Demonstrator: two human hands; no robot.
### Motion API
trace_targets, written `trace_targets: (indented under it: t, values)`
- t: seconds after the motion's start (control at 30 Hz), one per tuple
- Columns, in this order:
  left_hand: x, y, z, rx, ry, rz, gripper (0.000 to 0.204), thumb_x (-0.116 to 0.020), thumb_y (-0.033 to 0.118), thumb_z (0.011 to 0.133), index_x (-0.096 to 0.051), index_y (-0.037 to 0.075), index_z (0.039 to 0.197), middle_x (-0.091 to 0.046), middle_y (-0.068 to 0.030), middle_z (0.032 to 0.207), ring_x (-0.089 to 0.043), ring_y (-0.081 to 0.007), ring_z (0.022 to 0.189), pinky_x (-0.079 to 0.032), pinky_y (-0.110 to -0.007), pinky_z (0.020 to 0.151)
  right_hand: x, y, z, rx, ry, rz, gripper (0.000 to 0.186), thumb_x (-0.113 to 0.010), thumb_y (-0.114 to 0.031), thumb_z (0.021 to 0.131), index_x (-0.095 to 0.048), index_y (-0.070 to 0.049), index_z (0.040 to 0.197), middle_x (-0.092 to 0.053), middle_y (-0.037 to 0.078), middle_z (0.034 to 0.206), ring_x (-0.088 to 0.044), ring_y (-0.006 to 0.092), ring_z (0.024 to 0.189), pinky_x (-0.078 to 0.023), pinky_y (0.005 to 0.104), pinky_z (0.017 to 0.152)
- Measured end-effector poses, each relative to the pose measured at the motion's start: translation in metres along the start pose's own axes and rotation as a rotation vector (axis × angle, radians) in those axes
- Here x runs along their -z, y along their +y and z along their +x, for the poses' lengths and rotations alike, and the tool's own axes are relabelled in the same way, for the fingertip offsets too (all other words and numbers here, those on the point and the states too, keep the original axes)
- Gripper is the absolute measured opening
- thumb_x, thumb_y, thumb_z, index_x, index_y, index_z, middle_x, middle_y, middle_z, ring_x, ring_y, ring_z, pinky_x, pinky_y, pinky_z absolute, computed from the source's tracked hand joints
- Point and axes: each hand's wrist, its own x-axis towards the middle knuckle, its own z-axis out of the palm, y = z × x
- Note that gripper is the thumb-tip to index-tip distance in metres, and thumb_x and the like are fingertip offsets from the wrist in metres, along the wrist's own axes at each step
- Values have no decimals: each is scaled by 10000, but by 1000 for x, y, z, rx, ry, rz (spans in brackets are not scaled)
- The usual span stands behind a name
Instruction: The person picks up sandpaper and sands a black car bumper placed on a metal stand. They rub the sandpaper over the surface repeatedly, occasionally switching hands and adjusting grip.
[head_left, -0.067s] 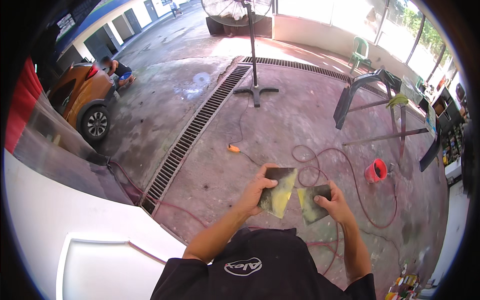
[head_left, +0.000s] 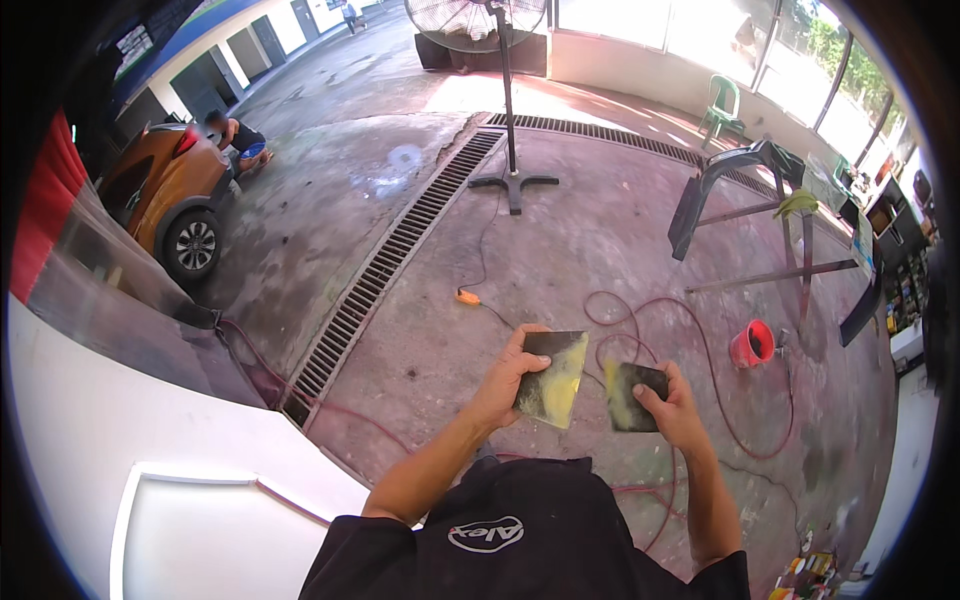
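My left hand (head_left: 503,382) grips a dark flat square sheet (head_left: 553,378) smeared with yellow paste, held up in front of my chest. My right hand (head_left: 672,408) holds a smaller dark flat piece (head_left: 628,393), also streaked with yellow, a little to the right of the first. The two pieces are slightly apart and do not touch. Both are held above the concrete floor.
A white car body panel (head_left: 150,470) fills the lower left. A drain grate (head_left: 395,250) runs across the floor. A standing fan (head_left: 500,90), a red hose (head_left: 700,340), a red bucket (head_left: 752,343), a metal stand (head_left: 760,200), an orange car (head_left: 165,190) and a crouching person (head_left: 235,135) surround me.
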Motion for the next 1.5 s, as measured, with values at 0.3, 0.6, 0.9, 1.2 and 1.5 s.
trace_targets:
  t: [0.3,0.6,0.9,1.2,1.5]
  values:
    - [-40,-76,24,-382,169,929,383,-621,62,990,-515,51,1358,-622,-86,1150,-606,-179,1035,-518,-370,942,-13,-3,-29,859,-69,-1238,645,-685,-1,777,-684,-169,1400,-642,97,1369,-574,353,1358,-452,558,1164]
    - [-98,-127,95,91,218,187,413,-569,-7,953,-525,51,1359,-676,-128,1166,-711,-225,1009,-627,-374,882,69,4,-60,969,-21,-856,801,-754,-1,696,-633,-162,1471,-575,120,1509,-515,390,1458,-414,603,1239]
    - [-194,-194,122,389,-75,33,423,-547,-12,964,-504,49,1381,-699,-141,1161,-748,-244,973,-660,-401,848,175,67,-124,445,517,-407,544,-658,19,968,-627,-84,1501,-622,113,1503,-543,311,1445,-427,463,1212]
    - [-204,-321,233,179,-295,575,361,-583,11,994,-548,63,1349,-662,-97,1150,-639,-152,997,-541,-329,902,273,52,-122,287,539,-1122,652,-702,9,832,-658,-133,1467,-610,136,1453,-560,343,1379,-445,525,1177]
    - [-292,-370,424,370,-123,315,420,-571,-48,959,-495,44,1362,-664,-119,1142,-691,-200,980,-619,-357,823,408,41,-62,293,408,-1163,745,-737,-9,756,-630,-173,1475,-570,115,1493,-537,366,1412,-445,578,1183]
